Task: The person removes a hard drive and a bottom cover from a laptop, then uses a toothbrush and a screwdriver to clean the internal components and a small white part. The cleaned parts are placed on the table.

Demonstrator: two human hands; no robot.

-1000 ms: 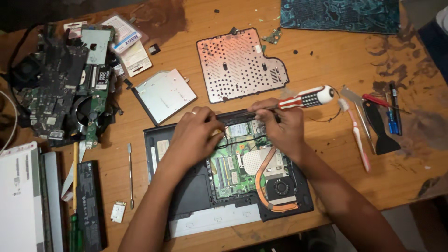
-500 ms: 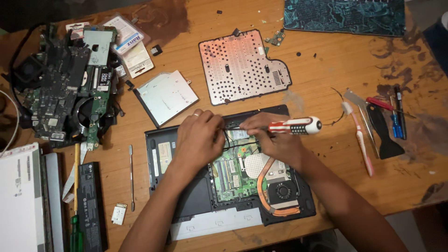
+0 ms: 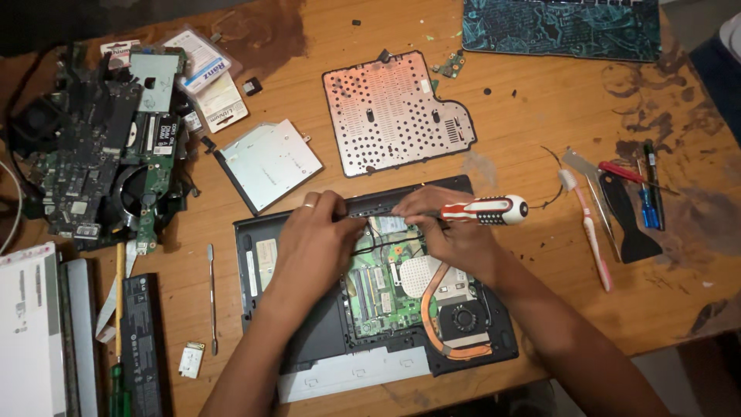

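**Two hands over one opened laptop**

One laptop base [image 3: 324,340] lies open near the front edge of the wooden tabletop [image 3: 532,139], its bottom cover off, one green circuit board [image 3: 378,289] bare in the middle, one round fan [image 3: 465,318] at its right and one copper pipe [image 3: 429,309] curving around that fan. The casing is black, with a pale grey strip along its near edge.

The right hand [image 3: 451,232] has its grip wrapped around one screwdriver [image 3: 482,209] with a red and white handle, which lies almost level with its tip pointing left at the laptop's far edge. The left hand [image 3: 312,239], one ring on a finger, rests on the same far edge, fingertips pinched together; whether that grip holds anything small I cannot tell.

Around them: one perforated metal plate [image 3: 394,112] beyond the laptop, one flat silver drive [image 3: 268,164] to its left, one pile of dark stripped boards [image 3: 100,162] far left, one black battery [image 3: 140,340] at the near left, one thin metal pry tool [image 3: 211,297] beside it. Off right, one pink toothbrush [image 3: 590,232], one black scraper [image 3: 627,220], and two small screwdrivers [image 3: 647,197], red and blue.
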